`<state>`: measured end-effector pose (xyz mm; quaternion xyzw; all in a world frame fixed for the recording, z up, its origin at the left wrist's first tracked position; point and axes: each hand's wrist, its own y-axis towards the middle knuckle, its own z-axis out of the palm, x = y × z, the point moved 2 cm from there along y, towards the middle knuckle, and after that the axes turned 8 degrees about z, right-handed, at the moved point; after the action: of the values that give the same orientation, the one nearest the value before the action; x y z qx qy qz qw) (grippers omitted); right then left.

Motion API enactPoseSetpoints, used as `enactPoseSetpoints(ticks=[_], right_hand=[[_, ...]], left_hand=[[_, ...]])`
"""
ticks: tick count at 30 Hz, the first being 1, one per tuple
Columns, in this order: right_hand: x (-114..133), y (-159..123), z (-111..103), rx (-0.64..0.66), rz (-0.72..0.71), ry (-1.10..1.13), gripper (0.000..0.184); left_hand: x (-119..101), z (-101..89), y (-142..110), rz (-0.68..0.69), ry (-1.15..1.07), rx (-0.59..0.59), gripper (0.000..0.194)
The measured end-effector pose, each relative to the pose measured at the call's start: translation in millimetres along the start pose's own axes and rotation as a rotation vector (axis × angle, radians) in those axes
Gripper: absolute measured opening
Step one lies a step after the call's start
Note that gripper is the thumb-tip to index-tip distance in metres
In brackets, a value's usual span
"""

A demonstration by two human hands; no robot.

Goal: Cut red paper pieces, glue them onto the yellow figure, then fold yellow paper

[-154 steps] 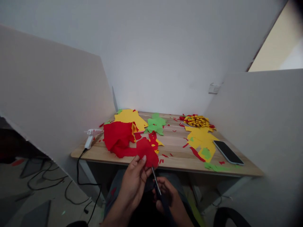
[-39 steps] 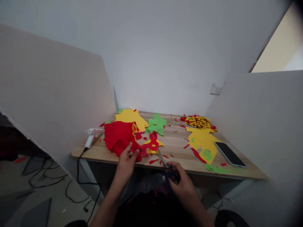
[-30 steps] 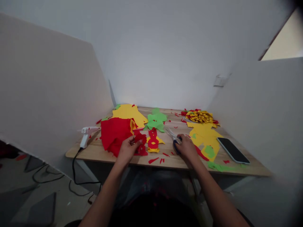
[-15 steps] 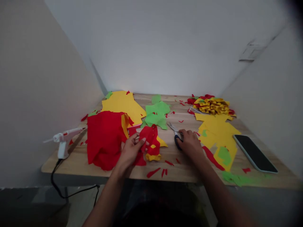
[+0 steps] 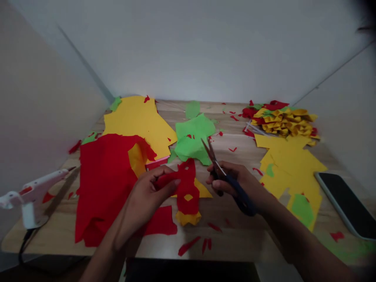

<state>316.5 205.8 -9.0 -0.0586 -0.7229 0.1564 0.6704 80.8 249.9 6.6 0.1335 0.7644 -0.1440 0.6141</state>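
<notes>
Your left hand is closed in a pinch, thumb against fingers, on a small red piece, held above the red-and-yellow cutout near the front of the wooden tabletop. Your right hand is curled around the dark-handled scissors, whose blades stand slightly apart and point away from you, over or just beside the green sheets. The principal hazard, in my judgement, is a stray cut: should the blades close low, they could nick the green sheets, and if swung towards your left hand, they could catch its fingertips or the cutout. The red piece largely overlaps the cutout's colour, so a misjudged edge is plausible. Secondly, the glue gun points its nozzle at the large red sheet, close to its edge; whether it is hot cannot be determined, but heat or a drip could mark that sheet. A snag on its cord could drag it nearer. Loose red scraps could cling to any glue.
</notes>
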Motion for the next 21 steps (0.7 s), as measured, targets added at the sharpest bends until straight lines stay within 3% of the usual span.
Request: enactPoseSetpoints(ticks=[4, 8, 11, 15, 18, 21], right_hand=[[12.7, 21.8, 19.1, -0.007, -0.037, -0.004, 0.028], [19.6, 37.8, 36.4, 0.082, -0.054, 0.020, 0.024], [19.5, 42.9, 41.6, 0.037, -0.020, 0.079, 0.029], [16.2, 45.6, 45.8, -0.114, -0.003, 0.201, 0.036], [15.5, 49.5, 51.5, -0.144, 0.007, 0.263, 0.037], [18.0, 53.1, 51.9, -0.216, -0.042, 0.239, 0.036]], left_hand=[[-0.2, -0.5, 12.5, 0.051, 0.039, 0.093, 0.015], [8.1, 0.5, 19.6, 0.056, -0.039, 0.083, 0.030], [14.5, 1.5, 22.0, -0.044, -0.246, -0.065, 0.040], [17.1, 11.1, 21.8, -0.164, -0.715, -0.276, 0.043], [15.4, 25.9, 23.6, -0.145, -0.931, -0.261, 0.036], [13.4, 40.3, 29.5, -0.120, -1.005, -0.241, 0.039]])
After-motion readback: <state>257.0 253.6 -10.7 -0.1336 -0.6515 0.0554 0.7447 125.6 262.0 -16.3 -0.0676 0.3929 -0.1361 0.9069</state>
